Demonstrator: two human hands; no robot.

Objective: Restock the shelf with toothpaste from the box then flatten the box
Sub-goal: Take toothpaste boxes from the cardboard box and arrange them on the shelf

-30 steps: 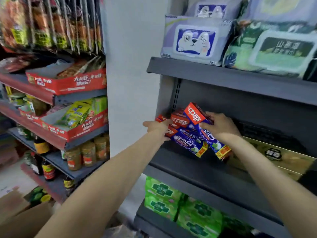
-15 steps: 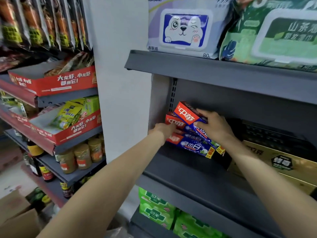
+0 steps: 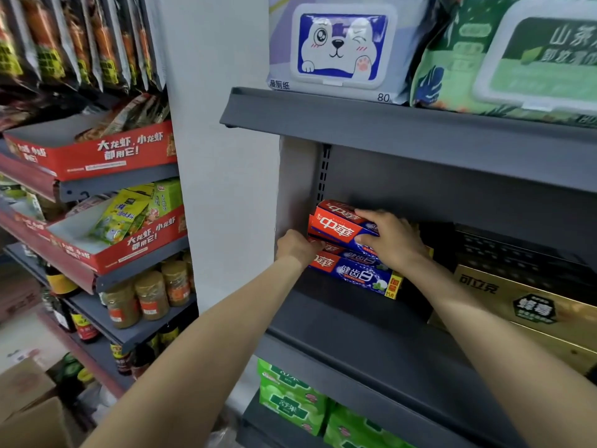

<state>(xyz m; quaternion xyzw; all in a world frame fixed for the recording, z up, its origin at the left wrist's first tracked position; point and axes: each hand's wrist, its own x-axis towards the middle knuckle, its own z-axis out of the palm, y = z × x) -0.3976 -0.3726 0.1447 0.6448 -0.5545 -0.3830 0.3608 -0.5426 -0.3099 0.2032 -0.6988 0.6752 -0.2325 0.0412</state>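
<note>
Several red-and-blue toothpaste cartons (image 3: 350, 273) lie stacked at the far left of the dark grey shelf (image 3: 371, 337), against its back wall. My right hand (image 3: 392, 239) lies over the upper cartons (image 3: 336, 226), fingers curled round them. My left hand (image 3: 295, 247) grips the left ends of the stack beside the white pillar. The brown cardboard box (image 3: 29, 412) stands on the floor at the bottom left, only partly in view.
A gold carton (image 3: 529, 312) lies on the same shelf to the right of the stack. Wet-wipe packs (image 3: 342, 46) fill the shelf above, green packs (image 3: 290, 399) the one below. The rack at left holds snacks and jars (image 3: 151, 295).
Both hands have pushed the toothpaste cartons back and to the left into the shelf corner, and the tilted upper cartons now lie flatter on the stack.
</note>
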